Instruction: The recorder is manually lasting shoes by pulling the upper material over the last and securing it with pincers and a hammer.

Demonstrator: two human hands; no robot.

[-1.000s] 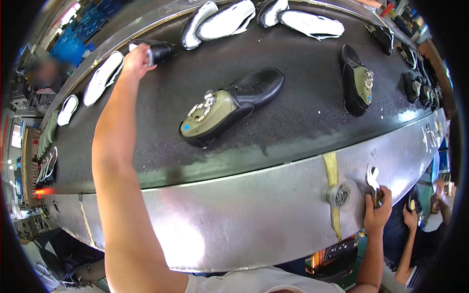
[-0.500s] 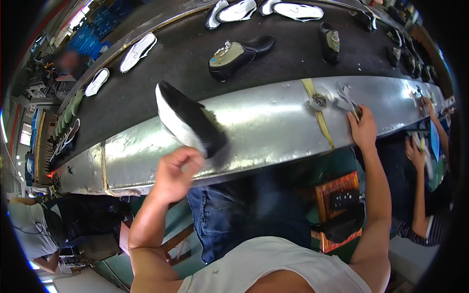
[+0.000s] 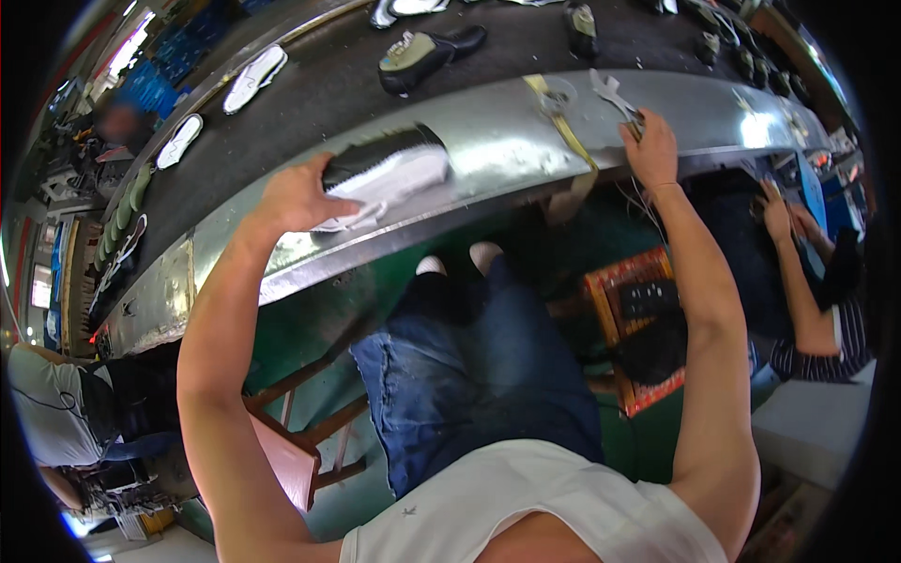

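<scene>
On the metal ledge (image 3: 497,159) in front of me lies a black and white shoe (image 3: 399,178), its pale sole side turned toward me. My left hand (image 3: 305,192) closes on the shoe's left end, thumb on the near side. Farther right, my right hand (image 3: 650,150) grips metal pincers (image 3: 612,94) over the ledge, their jaws pointing away from me. Between the hands, a small round clear dish (image 3: 557,94) stands beside a yellow strap (image 3: 570,133) that crosses the ledge.
Beyond the ledge, a dark belt (image 3: 310,103) carries an olive and black shoe (image 3: 422,58) and white soles (image 3: 255,80). A wooden stool (image 3: 324,436) stands at my lower left. An orange-red box (image 3: 648,399) is below right. Co-workers are on both sides.
The shoe has turned from standing tilted to lying along the ledge, and my left hand has moved to its left end. My right hand still holds the pincers. The view has shifted.
</scene>
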